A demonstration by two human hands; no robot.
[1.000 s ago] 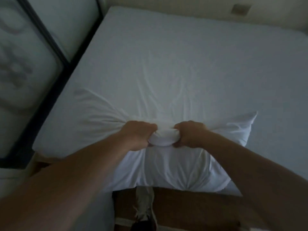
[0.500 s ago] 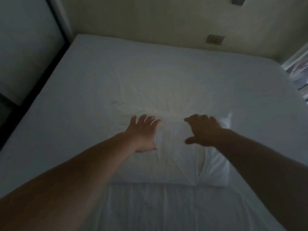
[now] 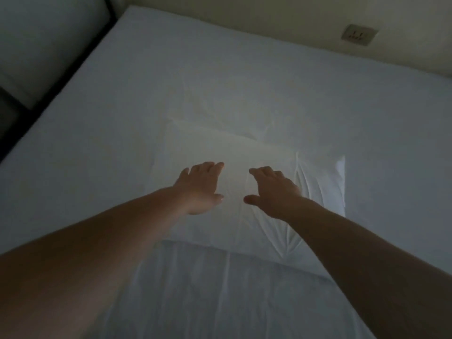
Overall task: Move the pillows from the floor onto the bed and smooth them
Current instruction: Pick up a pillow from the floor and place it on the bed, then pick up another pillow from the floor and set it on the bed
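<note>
1. Both my hands have let go of the bunched cover: left hand (image 3: 201,189) and right hand (image 3: 274,192) now spread wide, empty.
2. One pillow (image 3: 234,182) lies flat on the bed (image 3: 146,81); I judge smoothing is starting, creases remaining rightward.

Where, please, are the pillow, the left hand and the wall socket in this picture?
pillow (image 3: 234,223): head view, on its bare near middle below the hands.
left hand (image 3: 201,189): head view, on the back of the hand.
wall socket (image 3: 357,35): head view, on the middle of its plate.
</note>
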